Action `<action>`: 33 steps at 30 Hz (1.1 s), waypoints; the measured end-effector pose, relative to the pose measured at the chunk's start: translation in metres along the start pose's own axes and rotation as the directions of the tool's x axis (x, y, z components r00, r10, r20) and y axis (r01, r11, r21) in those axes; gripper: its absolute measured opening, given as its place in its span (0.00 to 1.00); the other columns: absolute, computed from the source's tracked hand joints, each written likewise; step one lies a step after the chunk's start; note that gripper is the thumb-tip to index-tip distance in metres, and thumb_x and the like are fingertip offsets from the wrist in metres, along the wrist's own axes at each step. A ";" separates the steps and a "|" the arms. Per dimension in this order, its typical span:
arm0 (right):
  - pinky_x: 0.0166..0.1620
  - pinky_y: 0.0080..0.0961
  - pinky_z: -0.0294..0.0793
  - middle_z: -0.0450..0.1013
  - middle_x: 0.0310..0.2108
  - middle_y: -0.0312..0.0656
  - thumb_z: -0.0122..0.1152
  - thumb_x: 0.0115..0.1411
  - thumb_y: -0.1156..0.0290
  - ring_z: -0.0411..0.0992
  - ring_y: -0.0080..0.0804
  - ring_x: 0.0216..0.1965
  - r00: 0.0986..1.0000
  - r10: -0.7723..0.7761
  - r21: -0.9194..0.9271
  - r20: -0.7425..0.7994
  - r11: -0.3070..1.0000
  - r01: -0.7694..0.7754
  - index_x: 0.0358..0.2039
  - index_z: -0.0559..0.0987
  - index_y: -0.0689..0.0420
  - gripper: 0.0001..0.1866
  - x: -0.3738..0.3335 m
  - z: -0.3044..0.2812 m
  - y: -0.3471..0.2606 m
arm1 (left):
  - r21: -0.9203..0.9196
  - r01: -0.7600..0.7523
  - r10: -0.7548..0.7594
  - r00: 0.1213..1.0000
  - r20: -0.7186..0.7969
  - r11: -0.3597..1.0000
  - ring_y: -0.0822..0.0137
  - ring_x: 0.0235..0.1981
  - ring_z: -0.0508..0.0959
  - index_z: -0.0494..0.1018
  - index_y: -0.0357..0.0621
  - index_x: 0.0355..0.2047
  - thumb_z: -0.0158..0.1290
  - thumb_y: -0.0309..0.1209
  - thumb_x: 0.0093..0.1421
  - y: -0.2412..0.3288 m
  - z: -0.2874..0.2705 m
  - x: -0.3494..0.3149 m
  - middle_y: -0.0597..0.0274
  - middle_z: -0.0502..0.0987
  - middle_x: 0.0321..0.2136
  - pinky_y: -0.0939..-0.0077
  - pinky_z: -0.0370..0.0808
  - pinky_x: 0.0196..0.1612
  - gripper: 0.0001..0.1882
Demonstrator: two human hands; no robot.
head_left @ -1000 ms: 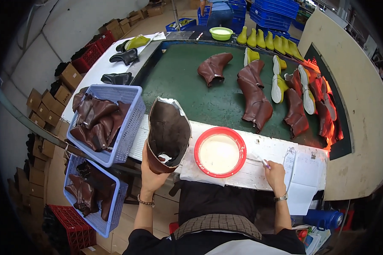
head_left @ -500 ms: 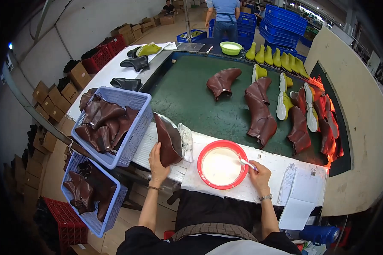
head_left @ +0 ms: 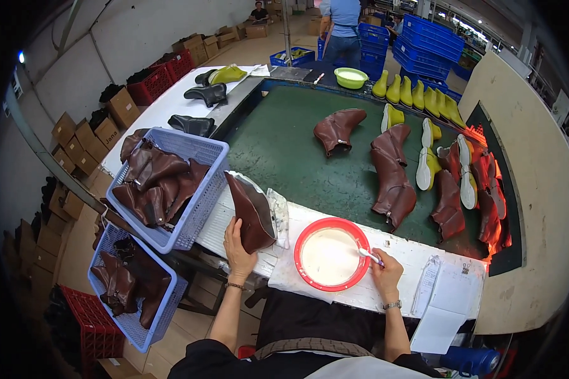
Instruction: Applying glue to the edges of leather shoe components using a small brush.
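Note:
My left hand [head_left: 239, 248] grips a brown leather boot upper [head_left: 251, 213] by its lower part, fingers wrapped round its side. The boot upper stands tilted on the white work ledge, its opening showing a pale lining. In my right hand [head_left: 386, 270] is a small brush with a white handle [head_left: 372, 256], pinched between thumb and fingers. The brush's head is over the right rim of a red bowl [head_left: 300, 273] holding white liquid. Beside the boot upper lies a stained white cloth [head_left: 278, 215].
A green conveyor belt [head_left: 278, 139] carries brown boot uppers [head_left: 393, 180] and yellow-green lasts with white soles [head_left: 425, 169] toward a glowing red heater [head_left: 496, 240]. Blue baskets [head_left: 218, 151] of uppers stand at left. Papers [head_left: 449, 287] lie at right. A person [head_left: 342, 31] stands beyond.
The whole view has shifted slightly. My left hand keeps its hold on the boot upper, and the brush stays at the bowl's right rim.

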State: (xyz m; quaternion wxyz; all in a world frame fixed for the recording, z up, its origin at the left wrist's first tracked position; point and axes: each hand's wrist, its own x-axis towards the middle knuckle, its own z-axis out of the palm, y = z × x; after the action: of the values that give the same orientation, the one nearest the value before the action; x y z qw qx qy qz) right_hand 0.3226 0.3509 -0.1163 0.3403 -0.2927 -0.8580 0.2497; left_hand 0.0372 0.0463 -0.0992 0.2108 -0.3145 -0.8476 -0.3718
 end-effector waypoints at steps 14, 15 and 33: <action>0.29 0.28 0.75 0.82 0.29 0.45 0.69 0.54 0.78 0.78 0.32 0.24 1.000 -0.004 -0.024 -0.026 1.000 0.003 0.43 0.86 0.53 0.15 0.000 0.006 0.004 | 0.029 0.009 -0.008 1.000 -0.017 1.000 0.41 0.67 0.63 0.58 0.47 0.69 0.61 0.17 0.43 0.002 0.000 0.001 0.44 0.61 0.68 0.50 0.62 0.64 0.50; 0.29 0.28 0.75 0.82 0.29 0.45 0.69 0.54 0.78 0.78 0.32 0.24 1.000 -0.007 -0.023 -0.029 1.000 0.006 0.43 0.86 0.53 0.15 0.000 0.006 0.004 | 0.028 0.011 -0.011 1.000 -0.014 1.000 0.41 0.67 0.63 0.58 0.47 0.69 0.61 0.17 0.43 0.002 0.000 0.002 0.44 0.61 0.68 0.50 0.62 0.65 0.50; 0.29 0.36 0.75 0.79 0.24 0.43 0.67 0.53 0.76 0.77 0.39 0.25 0.998 0.028 -0.034 -0.055 0.999 -0.030 0.42 0.86 0.51 0.14 -0.001 0.005 -0.001 | 0.027 0.008 -0.008 1.000 -0.017 1.000 0.42 0.68 0.62 0.57 0.44 0.69 0.62 0.19 0.45 0.000 0.004 0.001 0.44 0.62 0.68 0.49 0.60 0.67 0.49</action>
State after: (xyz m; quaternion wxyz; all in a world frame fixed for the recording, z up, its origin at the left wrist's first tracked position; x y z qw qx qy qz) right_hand 0.3194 0.3486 -0.1192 0.3546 -0.3175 -0.8484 0.2316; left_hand 0.0364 0.0496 -0.1007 0.2209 -0.3051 -0.8520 -0.3636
